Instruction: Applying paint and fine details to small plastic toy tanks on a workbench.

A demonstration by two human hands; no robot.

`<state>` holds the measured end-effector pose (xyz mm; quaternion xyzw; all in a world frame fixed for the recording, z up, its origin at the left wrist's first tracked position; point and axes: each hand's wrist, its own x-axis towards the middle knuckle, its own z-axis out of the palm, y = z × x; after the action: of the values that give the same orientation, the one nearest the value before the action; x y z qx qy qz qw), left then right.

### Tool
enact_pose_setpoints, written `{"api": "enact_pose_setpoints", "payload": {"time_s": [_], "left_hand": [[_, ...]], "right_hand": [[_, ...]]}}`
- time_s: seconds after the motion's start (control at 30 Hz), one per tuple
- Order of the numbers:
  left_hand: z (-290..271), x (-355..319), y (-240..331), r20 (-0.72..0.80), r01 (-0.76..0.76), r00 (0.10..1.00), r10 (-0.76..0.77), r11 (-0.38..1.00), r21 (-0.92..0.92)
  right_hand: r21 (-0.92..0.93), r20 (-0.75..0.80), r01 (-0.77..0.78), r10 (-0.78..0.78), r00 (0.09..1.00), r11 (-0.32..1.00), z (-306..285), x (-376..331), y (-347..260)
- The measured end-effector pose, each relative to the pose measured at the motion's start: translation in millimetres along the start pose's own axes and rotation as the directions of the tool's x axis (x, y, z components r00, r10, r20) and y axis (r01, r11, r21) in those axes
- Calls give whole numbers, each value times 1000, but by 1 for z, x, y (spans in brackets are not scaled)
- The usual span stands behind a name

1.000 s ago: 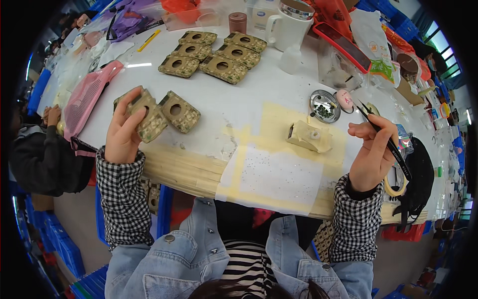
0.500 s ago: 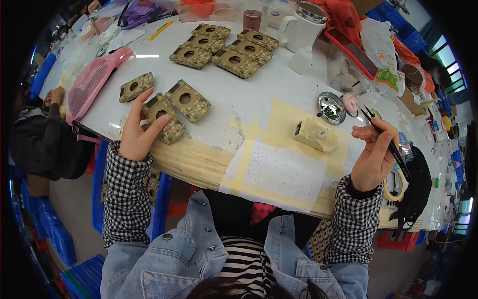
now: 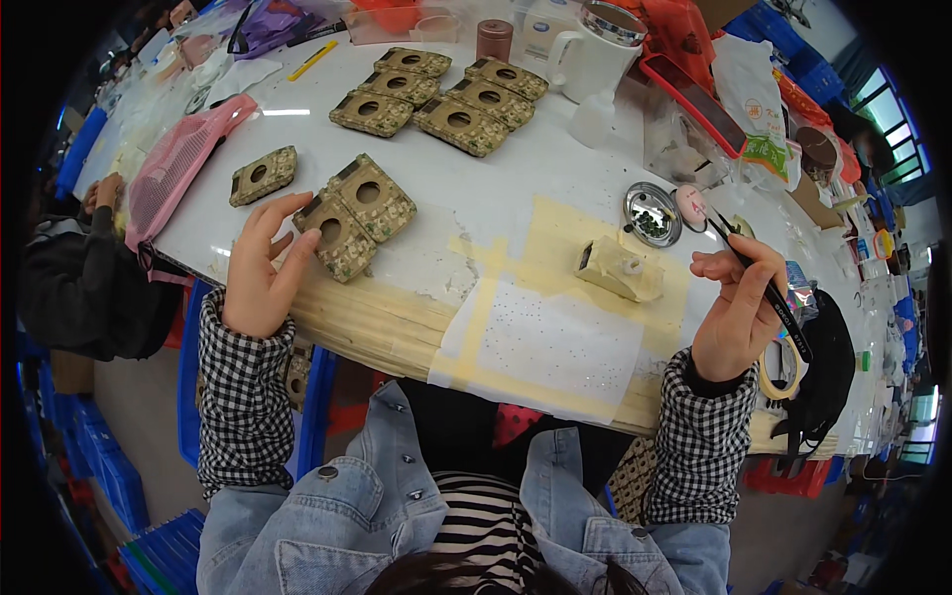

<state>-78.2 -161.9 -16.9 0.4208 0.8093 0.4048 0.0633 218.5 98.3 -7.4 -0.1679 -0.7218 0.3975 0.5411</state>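
Note:
My left hand [image 3: 263, 268] is open, fingers spread, its thumb and fingertips at the left edge of a camouflage toy tank hull [image 3: 352, 260] with a round hole in its top. Against that hull's right side lies a second matching hull [image 3: 394, 205]. A third hull [image 3: 280, 169] lies apart, beyond my left hand. My right hand [image 3: 736, 322] is closed around black tweezers [image 3: 776, 297], their tips pointing up and away toward a round metal dish [image 3: 643, 203] with small dark green pieces. Nothing can be made out between the tips.
More camouflage hulls [image 3: 461, 126] stand grouped farther back. Near the right hand are a taped block [image 3: 607, 270], a dotted white sheet [image 3: 535, 342] and a tape roll [image 3: 764, 375]. A white mug [image 3: 592, 74] and a red-cased phone [image 3: 694, 104] stand behind. A person's sleeve [image 3: 84, 268] shows at left.
My left hand has drawn back a little from over the near hull, which now sits closer alongside its neighbour. My right hand keeps the tweezers in about the same place.

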Motion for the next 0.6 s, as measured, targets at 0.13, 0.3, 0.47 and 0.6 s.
{"api": "enact_pose_setpoints", "payload": {"time_s": [0.13, 0.3, 0.47, 0.6], "left_hand": [[-16, 12, -8, 70, -250, 968, 240, 942, 222], [-69, 46, -54, 125, -229, 973, 191, 832, 505], [-85, 89, -85, 266, -147, 964, 22, 877, 457], [-84, 114, -96, 379, 5, 905, -195, 894, 448]], "right_hand": [[-8, 1, -7, 7, 1000, 1000, -2, -1, 1], [-18, 2, 2, -2, 1000, 1000, -1, 0, -2], [0, 7, 33, -33, 999, 999, -1, 1, 3], [-20, 57, 46, -45, 997, 999, -4, 2, 1]]}}
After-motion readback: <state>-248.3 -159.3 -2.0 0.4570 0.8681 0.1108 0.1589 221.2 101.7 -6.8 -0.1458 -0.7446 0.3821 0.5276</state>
